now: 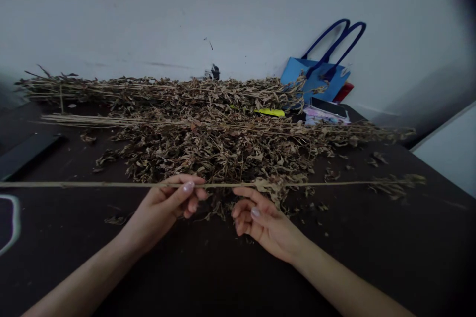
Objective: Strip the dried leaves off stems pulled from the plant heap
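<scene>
Stem (104, 184): left hand (158, 208), fingers pinching.
Right hand (269, 228): fingers parted, leaves (274, 189) at 12 o'clock.
Leaf stripping: probable step; next likely needs right-hand grip.

Blue bag (293, 73), 2 dark blue handles (330, 54) up, near pale wall (148, 15). Red item (343, 92) beside bag. Dark flat item (329, 106) on pale purplish thing (325, 118). Bright yellow piece (270, 112) left of those. Black slab (29, 154) at left on dark table (186, 277).
</scene>
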`<state>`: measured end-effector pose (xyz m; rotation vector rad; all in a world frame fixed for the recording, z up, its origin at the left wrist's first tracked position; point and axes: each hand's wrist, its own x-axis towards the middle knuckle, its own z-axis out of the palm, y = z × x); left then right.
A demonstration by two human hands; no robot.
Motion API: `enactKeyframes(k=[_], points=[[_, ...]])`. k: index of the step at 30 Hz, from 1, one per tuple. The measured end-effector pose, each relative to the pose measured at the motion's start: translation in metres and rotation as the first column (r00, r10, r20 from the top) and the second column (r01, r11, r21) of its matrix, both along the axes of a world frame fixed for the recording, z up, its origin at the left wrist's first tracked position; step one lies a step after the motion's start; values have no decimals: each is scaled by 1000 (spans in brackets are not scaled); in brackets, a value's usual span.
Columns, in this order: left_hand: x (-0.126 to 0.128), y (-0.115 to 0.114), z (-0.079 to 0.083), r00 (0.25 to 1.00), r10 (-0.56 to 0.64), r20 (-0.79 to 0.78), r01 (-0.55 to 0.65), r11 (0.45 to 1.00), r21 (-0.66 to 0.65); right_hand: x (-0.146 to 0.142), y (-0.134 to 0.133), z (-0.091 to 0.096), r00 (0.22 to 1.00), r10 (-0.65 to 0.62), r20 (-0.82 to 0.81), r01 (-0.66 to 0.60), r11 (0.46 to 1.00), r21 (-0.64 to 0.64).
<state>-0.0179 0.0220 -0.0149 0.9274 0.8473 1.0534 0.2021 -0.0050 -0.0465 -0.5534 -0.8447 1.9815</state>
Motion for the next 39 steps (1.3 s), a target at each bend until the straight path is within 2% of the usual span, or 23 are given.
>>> enactKeyframes(k=[4, 7, 9, 12, 17, 24, 26, 32, 39], points=[[-19, 15, 8, 995, 104, -3, -104, 993, 62, 5, -4, 5, 969, 138, 205, -164, 980, 112], [-30, 25, 11, 990, 138, 3, -138, 988, 75, 10, -5, 11, 934, 143, 328, -203, 967, 155], [-35, 31, 10, 986, 164, 21, -165, 983, 86, 14, -3, 14, 939, 69, 336, -121, 983, 136], [-43, 40, 7, 976, 204, 71, -211, 972, 100, 22, 5, 14, 952, -102, 289, 92, 995, 47], [-55, 51, 1, 962, 245, 119, -258, 960, 111, 34, 22, 15, 935, -307, 178, 319, 947, -37], [-63, 58, -7, 967, 212, 141, -232, 962, 143, 41, 29, 20, 870, -485, 89, 490, 870, -57], [-63, 57, -4, 966, 217, 141, -237, 961, 141, 45, 31, 20, 855, -510, 94, 517, 852, -79], [-53, 46, 8, 968, 215, 127, -228, 969, 97, 49, 37, 14, 872, -474, 121, 485, 869, -94], [-36, 31, 4, 972, 189, -140, -169, 975, 142, 37, 29, 9, 896, -431, 107, 439, 896, -62]])
